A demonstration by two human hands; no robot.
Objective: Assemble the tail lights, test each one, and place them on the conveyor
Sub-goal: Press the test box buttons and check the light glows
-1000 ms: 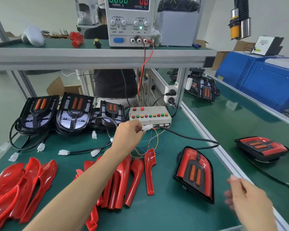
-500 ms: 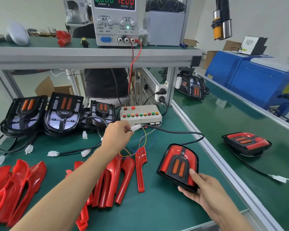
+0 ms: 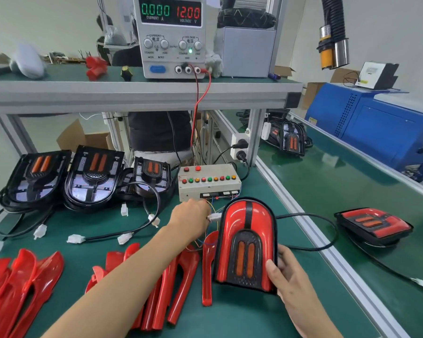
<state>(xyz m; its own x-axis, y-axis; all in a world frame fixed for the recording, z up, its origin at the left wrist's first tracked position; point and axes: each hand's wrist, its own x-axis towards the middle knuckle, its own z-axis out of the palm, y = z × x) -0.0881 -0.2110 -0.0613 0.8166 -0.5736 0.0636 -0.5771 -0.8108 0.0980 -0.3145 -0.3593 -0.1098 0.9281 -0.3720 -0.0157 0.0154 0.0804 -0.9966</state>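
The assembled tail light (image 3: 246, 242) sits at lower centre of the frame, tilted up toward you, its long axis running from the rounded top near the tester box (image 3: 209, 181) down to the flat end by your right hand (image 3: 288, 272). That hand grips the light's lower right corner, thumb curled onto the red lens and the other fingers hidden behind the housing. Your left hand (image 3: 191, 219) is just left of the light's top edge, fingers pinched round the white connector (image 3: 214, 217) where the light's cable meets the tester's coloured leads; whether the plug is fully seated cannot be told from here.

The relation that matters is this: the light's black cable (image 3: 310, 242) loops off its right side toward the conveyor (image 3: 340, 191), which lies to the right of the frame beyond the aluminium rail. Your right hand is the nearer one to the belt, so it is likely the one to carry the light across once the test is finished and the connector is freed. No lamp appears lit, and the power supply (image 3: 171, 37) at top centre reads zero current at twelve volts.

The green bench mat (image 3: 103, 223) holds loose red lens covers (image 3: 25, 281) along the lower left and black housings (image 3: 91, 176) at middle left. Another finished light (image 3: 373, 225) already rests on the belt at right.
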